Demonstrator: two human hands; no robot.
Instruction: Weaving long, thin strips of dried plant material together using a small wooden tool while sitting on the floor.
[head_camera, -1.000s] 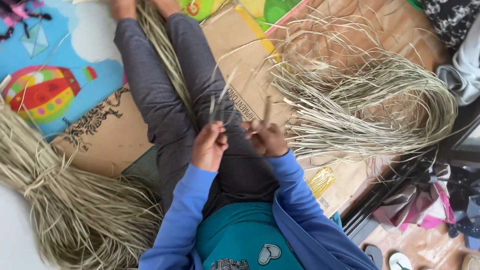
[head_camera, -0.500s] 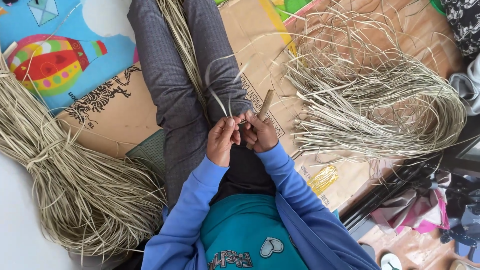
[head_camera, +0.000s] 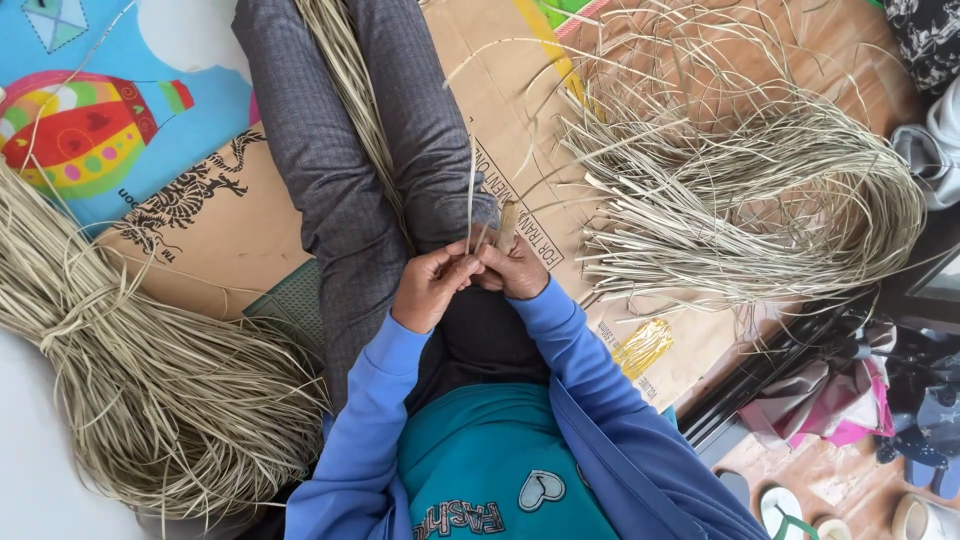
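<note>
I sit on the floor with my legs in grey trousers (head_camera: 330, 150) stretched out. My left hand (head_camera: 428, 285) and my right hand (head_camera: 515, 270) meet over my lap, fingertips touching. Both pinch thin dry straw strands (head_camera: 471, 190) that rise from between the fingers. My right hand also grips a short wooden stick (head_camera: 507, 226) that points up and away. A long bundle of straw (head_camera: 350, 90) lies between my legs.
A big heap of straw (head_camera: 130, 380) lies at my left, a looped pile of straw (head_camera: 740, 190) at my right. Flattened cardboard (head_camera: 220, 230) covers a colourful play mat (head_camera: 90, 120). Cloth and sandals (head_camera: 800, 510) sit at the lower right.
My hands have drawn together until the fingers touch. The stick has swung more upright, and the loose strands between my hands now stand straighter.
</note>
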